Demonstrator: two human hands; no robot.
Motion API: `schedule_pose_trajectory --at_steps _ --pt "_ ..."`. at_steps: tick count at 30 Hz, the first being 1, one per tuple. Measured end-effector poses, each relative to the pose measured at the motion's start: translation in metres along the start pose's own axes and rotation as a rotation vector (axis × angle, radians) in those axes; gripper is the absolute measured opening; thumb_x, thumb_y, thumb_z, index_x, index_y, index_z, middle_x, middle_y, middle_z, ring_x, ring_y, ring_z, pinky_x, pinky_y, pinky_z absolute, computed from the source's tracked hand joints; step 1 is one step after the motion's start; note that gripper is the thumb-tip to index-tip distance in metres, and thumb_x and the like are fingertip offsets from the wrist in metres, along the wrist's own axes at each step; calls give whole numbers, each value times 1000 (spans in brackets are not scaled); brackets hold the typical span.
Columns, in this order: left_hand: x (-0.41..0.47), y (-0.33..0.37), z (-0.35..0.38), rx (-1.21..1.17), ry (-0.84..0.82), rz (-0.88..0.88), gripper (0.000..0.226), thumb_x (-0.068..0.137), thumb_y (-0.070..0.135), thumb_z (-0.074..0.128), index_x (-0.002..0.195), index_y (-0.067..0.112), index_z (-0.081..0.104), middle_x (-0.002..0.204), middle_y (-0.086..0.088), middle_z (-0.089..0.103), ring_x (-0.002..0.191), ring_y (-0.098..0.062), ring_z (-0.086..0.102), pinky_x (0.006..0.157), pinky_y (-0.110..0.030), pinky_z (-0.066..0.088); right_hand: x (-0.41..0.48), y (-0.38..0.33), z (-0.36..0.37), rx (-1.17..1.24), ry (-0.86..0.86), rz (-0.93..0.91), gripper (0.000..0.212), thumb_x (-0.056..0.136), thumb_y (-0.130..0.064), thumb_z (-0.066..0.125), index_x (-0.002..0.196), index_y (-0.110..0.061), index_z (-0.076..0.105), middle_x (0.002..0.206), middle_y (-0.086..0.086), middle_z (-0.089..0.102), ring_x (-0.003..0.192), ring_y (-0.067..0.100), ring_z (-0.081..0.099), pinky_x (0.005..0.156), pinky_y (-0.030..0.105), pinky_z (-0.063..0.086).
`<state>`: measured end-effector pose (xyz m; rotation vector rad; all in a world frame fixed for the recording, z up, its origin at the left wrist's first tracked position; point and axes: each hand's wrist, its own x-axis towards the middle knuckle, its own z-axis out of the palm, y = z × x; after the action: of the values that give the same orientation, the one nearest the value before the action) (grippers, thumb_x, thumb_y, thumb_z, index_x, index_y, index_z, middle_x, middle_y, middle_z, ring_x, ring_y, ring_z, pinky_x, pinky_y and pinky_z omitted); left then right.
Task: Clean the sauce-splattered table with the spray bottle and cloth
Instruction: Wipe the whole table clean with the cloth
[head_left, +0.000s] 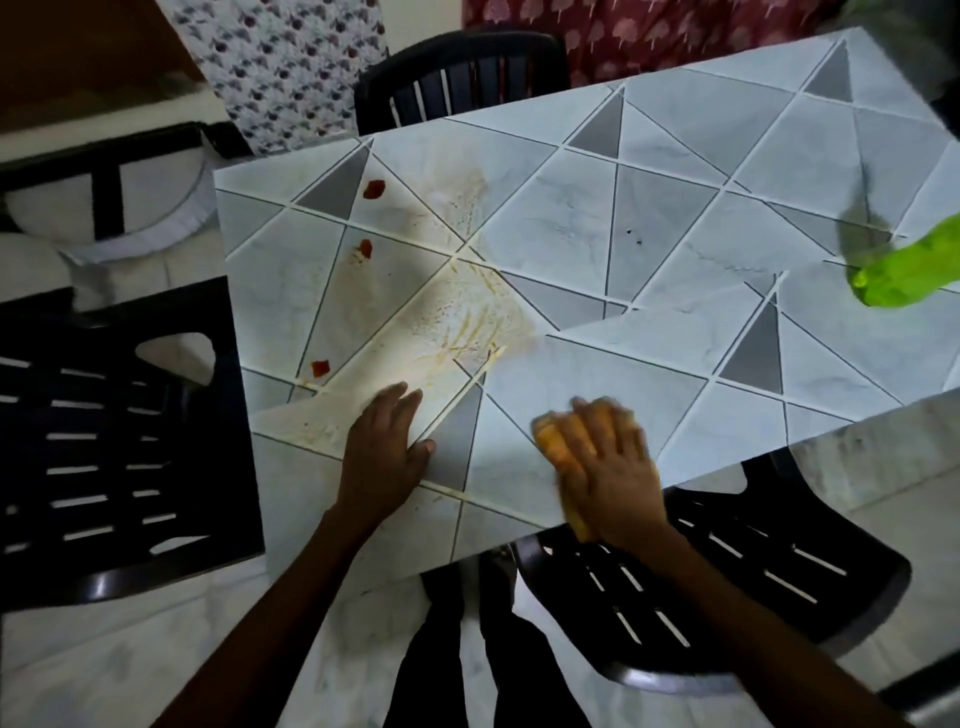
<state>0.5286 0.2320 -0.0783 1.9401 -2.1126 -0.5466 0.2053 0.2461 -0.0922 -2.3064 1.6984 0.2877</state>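
Observation:
The table (675, 218) has a grey and white triangle pattern. Red sauce blobs (373, 189) lie near its left edge, beside a wide yellowish smear (467, 312) in the middle left. My right hand (610, 470) presses flat on an orange cloth (553, 441) near the table's front edge; the hand is blurred. To the left of the cloth, my left hand (384, 447) rests flat on the table with fingers straight. A bright green spray bottle (904, 275) stands at the right edge of the view, partly cut off.
Dark plastic chairs surround the table: one at the left (119, 441), one at the back (467, 78), one under the front right corner (727, 587). Patterned cloth hangs behind. My legs (467, 665) stand on a pale tiled floor.

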Motion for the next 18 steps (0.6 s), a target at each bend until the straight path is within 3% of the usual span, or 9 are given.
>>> schedule_pose_trajectory --at_steps 3,5,7,10,12,14,16,18 --pt "1 0 -2 -8 -20 -26 66 83 41 55 140 8 51 146 -15 48 134 -32 43 107 -44 40 56 20 -29 132 86 323 71 97 -58 23 162 -35 9 171 4 8 155 44 3 123 63 13" --pt "1 -3 -2 -29 -34 -30 65 81 35 59 140 9 51 147 -14 47 136 -31 41 109 -42 37 91 -17 -40 147 113 358 71 99 -57 22 163 -30 4 171 10 4 154 47 -2 123 64 6" --pt "5 -8 -7 -121 -39 -68 58 84 26 58 138 8 53 146 -11 49 135 -28 42 112 -39 34 103 -74 -38 157 130 240 69 102 -53 25 163 -28 5 171 12 3 155 47 -3 124 63 3" --pt "15 -16 -22 -252 47 -106 40 92 15 54 131 10 58 135 -7 57 126 -23 51 109 -37 41 64 -140 -18 159 180 -43 65 102 -46 38 162 -27 18 170 10 15 155 42 6 122 63 15" --pt "27 -26 -33 -238 111 -46 35 91 15 52 124 10 62 127 -7 60 120 -24 55 105 -36 43 28 -143 -6 161 149 -227 65 101 -42 45 161 -27 24 169 8 21 155 39 9 120 63 20" --pt "41 -37 -38 -205 130 2 34 89 15 52 121 11 64 124 -6 61 117 -25 57 103 -36 44 5 -117 3 80 70 -323 61 102 -44 38 161 -33 23 170 4 17 157 38 6 121 62 19" --pt "56 -46 -40 -173 128 11 35 87 16 55 120 13 65 123 -4 61 117 -25 56 102 -37 44 9 -74 3 17 30 -231 59 102 -46 31 160 -40 20 170 2 16 157 38 6 121 60 17" --pt "69 -48 -41 -106 120 18 38 84 20 56 121 14 64 125 -4 60 119 -26 54 101 -42 45 34 -31 -10 52 38 70 64 100 -52 29 161 -38 16 171 2 12 156 39 6 122 59 17"
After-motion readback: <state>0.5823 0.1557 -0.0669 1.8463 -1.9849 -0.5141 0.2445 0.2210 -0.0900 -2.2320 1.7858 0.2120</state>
